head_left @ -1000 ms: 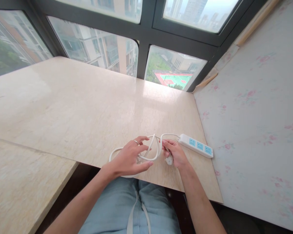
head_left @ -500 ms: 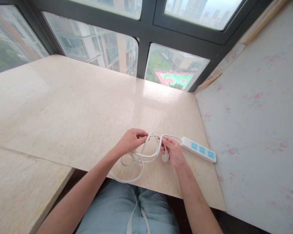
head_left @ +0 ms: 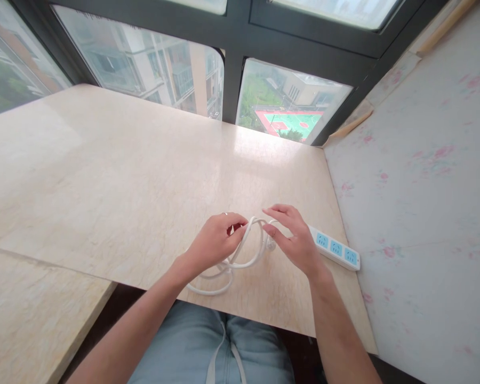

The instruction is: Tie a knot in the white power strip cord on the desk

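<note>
A white power cord (head_left: 246, 265) lies in loose loops on the pale stone-patterned sill. My left hand (head_left: 218, 237) pinches the raised top of one loop between thumb and fingers. Just right of that loop is my right hand (head_left: 294, 237), its thumb and fingers apart around the cord and not closed on it. The cord's white plug (head_left: 271, 244) shows below the right thumb, partly hidden. Beyond the right hand rests a white power strip (head_left: 336, 248) with several blue socket faces; its near end is covered by the hand.
Dark window frames (head_left: 230, 80) border the far side of the sill (head_left: 144, 176). A flower-patterned wall (head_left: 432, 213) rises close to the power strip on the right. The sill's front edge runs above my lap, and a lower-left slab (head_left: 32, 309) adjoins it.
My right hand has let go of the cord and plug, opening its fingers and rising slightly to the right. The left hand keeps its pinch on the loop. The view has shifted slightly.
</note>
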Motion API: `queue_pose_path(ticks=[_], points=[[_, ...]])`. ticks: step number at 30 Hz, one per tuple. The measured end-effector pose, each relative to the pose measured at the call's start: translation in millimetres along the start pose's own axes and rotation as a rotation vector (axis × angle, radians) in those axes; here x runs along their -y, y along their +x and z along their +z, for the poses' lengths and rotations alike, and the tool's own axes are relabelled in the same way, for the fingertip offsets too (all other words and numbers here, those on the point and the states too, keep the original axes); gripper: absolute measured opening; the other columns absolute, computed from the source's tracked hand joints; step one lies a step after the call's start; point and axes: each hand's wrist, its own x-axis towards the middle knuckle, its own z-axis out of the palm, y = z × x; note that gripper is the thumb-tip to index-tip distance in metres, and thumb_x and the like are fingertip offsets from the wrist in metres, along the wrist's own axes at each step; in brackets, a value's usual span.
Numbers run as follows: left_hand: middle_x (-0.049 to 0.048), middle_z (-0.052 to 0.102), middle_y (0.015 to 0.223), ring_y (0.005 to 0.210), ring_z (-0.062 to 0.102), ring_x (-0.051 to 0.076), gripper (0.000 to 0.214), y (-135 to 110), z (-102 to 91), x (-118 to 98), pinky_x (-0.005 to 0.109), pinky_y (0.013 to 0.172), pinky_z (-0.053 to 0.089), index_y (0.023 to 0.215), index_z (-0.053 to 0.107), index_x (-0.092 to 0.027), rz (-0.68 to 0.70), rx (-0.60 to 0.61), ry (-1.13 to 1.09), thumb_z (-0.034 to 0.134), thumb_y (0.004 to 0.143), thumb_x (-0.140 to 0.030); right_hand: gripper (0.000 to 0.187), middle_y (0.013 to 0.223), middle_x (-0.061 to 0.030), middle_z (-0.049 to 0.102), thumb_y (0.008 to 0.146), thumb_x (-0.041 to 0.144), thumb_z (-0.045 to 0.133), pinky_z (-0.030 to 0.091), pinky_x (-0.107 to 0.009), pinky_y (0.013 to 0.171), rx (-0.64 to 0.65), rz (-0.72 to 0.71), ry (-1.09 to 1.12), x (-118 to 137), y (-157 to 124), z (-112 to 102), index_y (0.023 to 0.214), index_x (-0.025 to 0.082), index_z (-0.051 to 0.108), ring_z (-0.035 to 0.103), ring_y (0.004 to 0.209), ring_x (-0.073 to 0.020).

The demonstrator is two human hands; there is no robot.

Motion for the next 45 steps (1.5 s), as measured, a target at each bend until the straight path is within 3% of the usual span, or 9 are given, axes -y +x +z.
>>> queue_pose_path(ticks=[3,7,14,23,26,30,39,42,45], points=[[0.0027,0.066,0.075,0.068,0.055,0.014,0.019,-3.7,-1.9,-2.3,0.026,0.064,0.04,0.091,0.07,-0.017,0.086,0.031,0.05,0.051,0.087,-0.017,0.021,0.109,-0.0063,0.063,0.09,0.028,0.061,0.047,-0.041,0.091,0.142,-0.118,0.032,6.1,12.8,1.6,0.108,0.03,0.071,0.058,0.105,-0.0219],[0.0036,0.065,0.077,0.074,0.056,0.016,0.019,-12.4,-5.5,-3.3,0.028,0.069,0.042,0.093,0.069,-0.017,0.146,0.03,0.066,0.051,0.089,-0.016,0.012,0.1,-0.0066,0.066,0.088,0.028,0.064,0.049,-0.038,0.085,0.147,-0.155,0.119,4.2,16.9,2.6,0.097,0.026,0.072,0.061,0.097,-0.0212],[0.0044,0.063,0.081,0.078,0.056,0.016,0.02,-23.0,-3.9,-3.9,0.029,0.07,0.044,0.094,0.067,-0.017,0.216,0.049,0.11,0.048,0.09,-0.013,0.019,0.099,-0.0081,0.065,0.091,0.037,0.059,0.049,-0.034,0.081,0.486,-0.042,0.379,-0.3,20.4,-10.6,0.095,0.02,0.066,0.061,0.092,-0.0188],[0.0054,0.062,0.082,0.077,0.056,0.016,0.017,-29.3,-2.7,-1.9,0.029,0.069,0.045,0.095,0.065,-0.017,0.239,-0.081,0.105,0.048,0.092,-0.016,0.015,0.095,-0.0066,0.061,0.086,0.033,0.066,0.048,-0.029,0.071,0.595,0.134,0.642,-13.3,33.9,-14.0,0.084,0.018,0.067,0.057,0.086,-0.0161],[0.0052,0.062,0.08,0.074,0.056,0.015,0.017,-33.6,-10.0,-0.3,0.027,0.066,0.045,0.092,0.066,-0.016,0.163,-0.175,0.028,0.049,0.092,-0.016,0.017,0.095,-0.0065,0.058,0.084,0.034,0.068,0.047,-0.027,0.065,0.607,0.205,0.705,-24.0,36.3,-20.0,0.082,0.017,0.066,0.055,0.078,-0.0142],[0.0039,0.061,0.075,0.068,0.055,0.014,0.016,-41.6,-14.9,8.1,0.025,0.06,0.043,0.083,0.067,-0.017,0.002,-0.235,-0.135,0.054,0.091,-0.023,0.021,0.101,-0.0083,0.059,0.082,0.039,0.07,0.049,-0.03,0.069,0.56,0.175,0.716,-40.6,34.2,-22.7,0.08,0.018,0.066,0.056,0.084,-0.0171],[0.0013,0.055,0.062,0.059,0.048,0.012,0.027,-43.3,-11.4,18.0,0.022,0.051,0.039,0.071,0.068,-0.016,-0.365,-0.535,-0.803,0.076,0.072,-0.041,0.024,0.09,-0.008,0.065,0.085,0.041,0.066,0.048,-0.033,0.074,0.563,0.126,0.694,-65.6,23.7,-14.1,0.08,0.018,0.064,0.059,0.082,-0.0178],[0.0009,0.057,0.061,0.058,0.051,0.011,0.027,-38.4,-12.6,15.0,0.02,0.052,0.041,0.074,0.069,-0.015,-0.453,-0.545,-0.885,0.08,0.068,-0.039,0.02,0.087,-0.0074,0.066,0.088,0.037,0.063,0.048,-0.032,0.074,0.563,0.089,0.658,-61.2,21.8,-13.6,0.082,0.018,0.065,0.061,0.082,-0.0172],[0.0008,0.058,0.06,0.055,0.051,0.01,0.026,-33.5,-14.0,12.9,0.019,0.049,0.04,0.076,0.069,-0.014,-0.509,-0.431,-0.872,0.078,0.07,-0.038,0.017,0.088,-0.0073,0.068,0.089,0.033,0.062,0.05,-0.032,0.075,0.541,0.02,0.65,-54.1,19.5,-10.3,0.083,0.018,0.067,0.063,0.083,-0.0172]])
